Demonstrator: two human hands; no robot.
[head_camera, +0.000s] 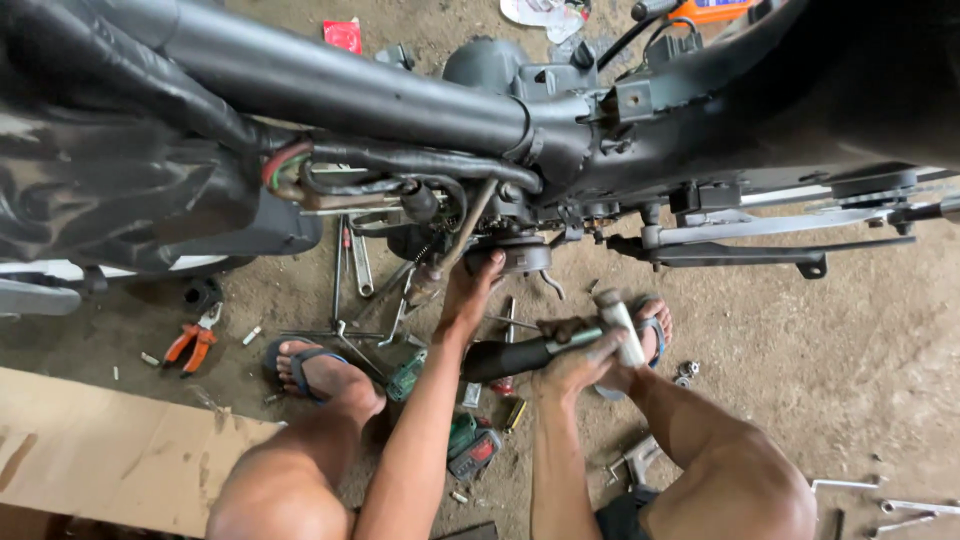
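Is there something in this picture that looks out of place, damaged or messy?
Yes. Tools lie scattered on the dirt floor: orange pliers, wrenches, loose nuts. Bare wires stick out of the motorcycle frame. The left hand reaches the engine; the right hand holds a hammer.

Left hand (470, 290) on round engine part (520, 255) — right hand (585, 365) grips perhaps a hammer (622, 325).

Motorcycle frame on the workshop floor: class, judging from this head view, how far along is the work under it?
Done: the motorcycle frame stands stripped, with wrenches and orange-handled pliers laid out on the dirt floor.
In hand: the left hand reaches up to the round part under the frame; the right hand grips a hammer.
Left: that part remains mounted.
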